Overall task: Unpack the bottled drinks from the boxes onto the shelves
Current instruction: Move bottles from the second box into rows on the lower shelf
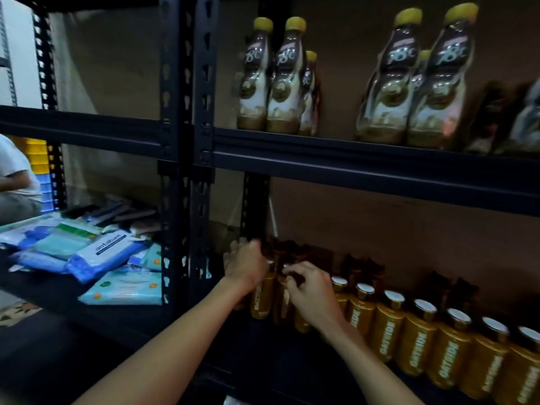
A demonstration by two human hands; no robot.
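Note:
Both my hands reach into the lower shelf (292, 372) of a black metal rack. My left hand (244, 266) curls over the top of a golden-brown bottle (261, 299) at the left end of a row. My right hand (309, 290) grips the neck of the neighbouring golden bottle (282, 302). A long row of the same golden bottles (444, 352) with white-topped caps runs to the right along the shelf front, with darker bottles (362, 268) behind them. On the upper shelf (350, 159) stand yellow-capped brown-and-cream bottles (280, 80) in two groups.
Black perforated uprights (187, 141) split the rack into bays. The left bay holds a pile of blue and white wipe packets (102, 255). A person in a white shirt (16, 173) sits at the far left beside stacked yellow and blue crates (38, 159).

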